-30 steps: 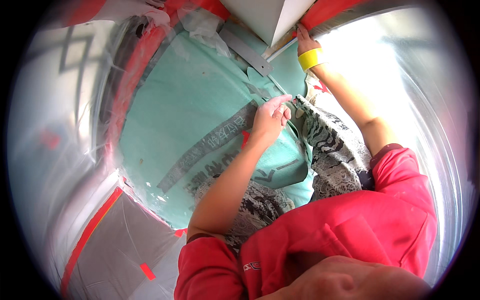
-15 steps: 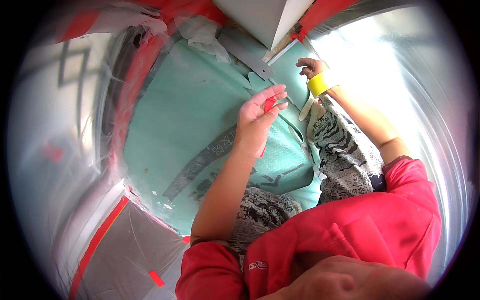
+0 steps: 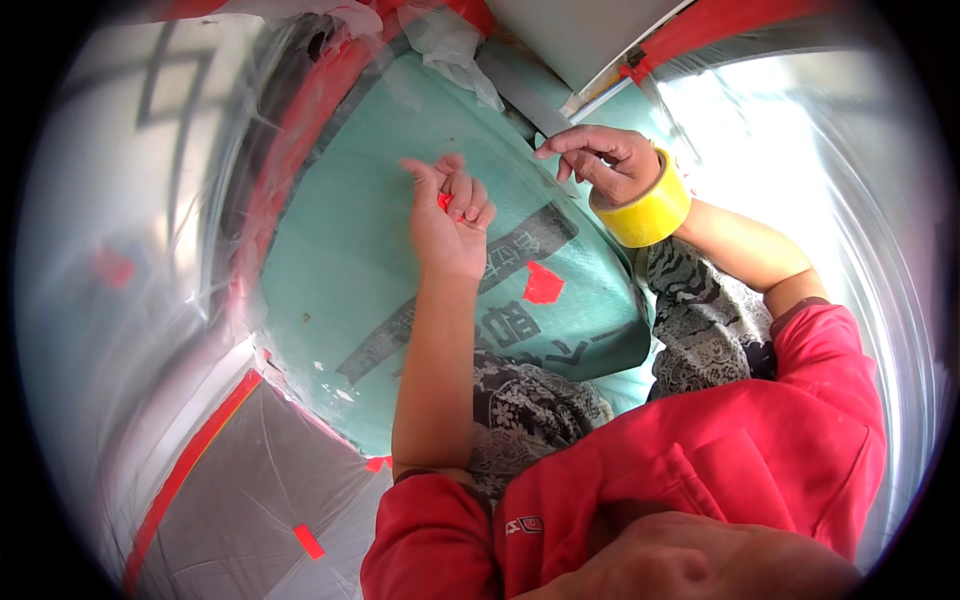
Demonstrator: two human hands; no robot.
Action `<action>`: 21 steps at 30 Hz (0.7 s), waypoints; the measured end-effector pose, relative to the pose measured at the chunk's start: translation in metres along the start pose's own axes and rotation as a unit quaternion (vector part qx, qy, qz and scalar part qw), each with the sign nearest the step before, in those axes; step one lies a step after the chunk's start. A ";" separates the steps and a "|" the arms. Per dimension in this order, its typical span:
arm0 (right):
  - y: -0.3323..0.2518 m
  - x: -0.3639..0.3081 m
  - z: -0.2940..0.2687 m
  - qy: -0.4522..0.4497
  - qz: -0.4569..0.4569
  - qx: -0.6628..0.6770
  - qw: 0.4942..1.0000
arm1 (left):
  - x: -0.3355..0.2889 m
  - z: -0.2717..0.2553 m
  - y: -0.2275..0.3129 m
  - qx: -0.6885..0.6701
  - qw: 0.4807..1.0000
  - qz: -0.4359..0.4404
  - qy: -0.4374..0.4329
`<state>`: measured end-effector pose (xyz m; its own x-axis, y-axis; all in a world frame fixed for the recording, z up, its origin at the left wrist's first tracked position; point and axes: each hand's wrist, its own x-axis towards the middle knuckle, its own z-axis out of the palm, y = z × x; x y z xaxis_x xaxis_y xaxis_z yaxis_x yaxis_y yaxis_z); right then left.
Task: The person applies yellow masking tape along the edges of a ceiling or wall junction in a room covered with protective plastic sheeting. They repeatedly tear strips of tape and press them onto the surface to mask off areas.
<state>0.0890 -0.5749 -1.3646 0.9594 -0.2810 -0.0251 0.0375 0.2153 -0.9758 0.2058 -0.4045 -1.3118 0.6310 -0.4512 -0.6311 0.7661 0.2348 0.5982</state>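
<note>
My left hand (image 3: 450, 215) is raised over the green floor sheet (image 3: 350, 200). Its fingers curl round a small piece of red tape (image 3: 445, 202), while the thumb sticks out to the left. Farther right, my right hand (image 3: 610, 165) has its fingers loosely bent and apart, with nothing seen in them. A roll of yellow tape (image 3: 640, 215) hangs round the right wrist like a bracelet. Between the two arms a flat red tape piece (image 3: 543, 284) shows against the sheet; whether it lies there or is in the air, I cannot tell.
A grey metal strip (image 3: 525, 98) lies at the far edge, beside crumpled clear film (image 3: 440, 45) and a pale panel corner (image 3: 575, 45). Plastic film (image 3: 260, 490) held with red tape covers the lower left. Bright sheeting (image 3: 745, 130) rises on the right.
My left hand has moved left and its fingers have curled in. The right hand, with the tape roll, has come nearer and to the left. The red piece between my arms now shows fully.
</note>
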 end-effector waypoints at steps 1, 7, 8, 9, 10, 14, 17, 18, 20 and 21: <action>-0.005 -0.002 0.002 -0.009 -0.016 -0.021 1.000 | -0.001 0.000 0.000 0.009 1.000 -0.009 0.001; -0.014 -0.003 -0.002 -0.061 -0.043 -0.052 0.996 | 0.005 -0.007 -0.008 0.046 0.995 0.004 -0.085; -0.016 -0.004 0.000 -0.057 -0.051 -0.056 0.996 | 0.007 -0.006 -0.013 0.038 0.995 0.017 -0.094; -0.017 -0.005 0.002 -0.053 -0.059 -0.060 0.995 | 0.009 -0.004 -0.016 0.026 0.993 0.031 -0.107; -0.020 -0.003 0.006 -0.051 -0.126 -0.101 0.986 | 0.010 -0.001 -0.019 0.015 0.992 0.044 -0.118; -0.024 0.005 0.023 -0.081 -0.271 -0.188 0.941 | 0.003 0.015 -0.028 -0.005 0.990 0.024 -0.136; -0.013 0.006 0.027 -0.119 -0.277 -0.192 0.934 | -0.004 0.026 -0.038 0.014 0.982 -0.021 -0.185; -0.008 0.007 0.025 -0.113 -0.268 -0.189 0.938 | -0.004 0.028 -0.038 0.010 0.983 -0.037 -0.179; 0.000 0.009 0.023 -0.100 -0.248 -0.182 0.946 | -0.004 0.029 -0.039 0.004 0.984 -0.069 -0.164; 0.000 0.007 0.025 -0.080 -0.210 -0.164 0.961 | -0.006 0.031 -0.038 0.006 0.982 -0.085 -0.166</action>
<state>0.1028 -0.5533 -1.3598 0.9109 -0.1250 0.3932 0.3651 -0.1996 -0.9093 0.1691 -0.4372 -1.3159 0.4175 -0.7400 -0.5273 0.8544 0.1221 0.5051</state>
